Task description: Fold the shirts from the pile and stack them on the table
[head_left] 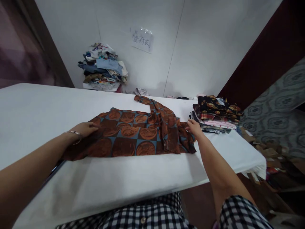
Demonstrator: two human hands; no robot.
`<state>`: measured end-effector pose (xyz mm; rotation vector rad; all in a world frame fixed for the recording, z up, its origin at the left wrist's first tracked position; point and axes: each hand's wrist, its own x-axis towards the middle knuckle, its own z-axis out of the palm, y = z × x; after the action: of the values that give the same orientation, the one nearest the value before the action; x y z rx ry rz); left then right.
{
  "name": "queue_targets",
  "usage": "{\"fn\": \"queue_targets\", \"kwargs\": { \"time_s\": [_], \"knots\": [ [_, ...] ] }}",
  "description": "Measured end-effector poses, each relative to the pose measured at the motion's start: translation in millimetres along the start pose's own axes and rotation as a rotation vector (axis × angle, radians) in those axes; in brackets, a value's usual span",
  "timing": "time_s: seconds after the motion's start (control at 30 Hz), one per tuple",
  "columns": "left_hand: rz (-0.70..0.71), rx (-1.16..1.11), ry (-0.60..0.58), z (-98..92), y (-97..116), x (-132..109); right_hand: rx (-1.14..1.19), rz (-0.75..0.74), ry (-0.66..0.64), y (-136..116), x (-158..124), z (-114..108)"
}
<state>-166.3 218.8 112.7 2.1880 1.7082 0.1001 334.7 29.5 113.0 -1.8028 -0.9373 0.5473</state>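
A shirt (124, 133) in brown and rust with blue-grey patches and large round motifs lies folded lengthwise on the white-covered table (107, 178). One sleeve (164, 111) is laid over the body, its cuff pointing to the back. On the shirt's left end rests my left hand (86, 129), a bracelet at its wrist, its fingers reaching over the fabric with a small gap between them. My right hand (194, 127) touches the bunched right end, fingers apart. The fingertips' undersides are hidden in both hands.
A tall pile of mixed clothes (105, 68) stands at the back left against the wall. Folded shirts (216, 111) are stacked at the right, close to my right hand. A paper sign (142, 39) hangs on the wall. Boxes and clutter (274, 152) lie beyond the table's right edge.
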Motion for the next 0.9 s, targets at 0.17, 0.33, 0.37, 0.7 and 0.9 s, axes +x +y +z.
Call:
{"fn": "queue_targets", "kwargs": {
  "time_s": [0.17,0.33,0.37,0.7,0.9],
  "knots": [
    [0.088,0.102,0.127,22.6,-11,-17,-0.140,-0.165,-0.014,35,-34,8],
    [0.339,0.185,0.282,55.4,-5,-46,-0.497,-0.265,-0.203,36,-66,30],
    [0.365,0.206,0.309,61.3,-2,-49,-0.600,-0.264,-0.193,35,-65,35],
    [0.349,-0.148,0.249,63.4,65,-73,0.159,-0.091,-0.138,-9,-44,42],
    [0.063,-1.346,-0.519,93.8,188,-104,0.529,-0.117,-0.315,-55,-115,92]
  ]
}}
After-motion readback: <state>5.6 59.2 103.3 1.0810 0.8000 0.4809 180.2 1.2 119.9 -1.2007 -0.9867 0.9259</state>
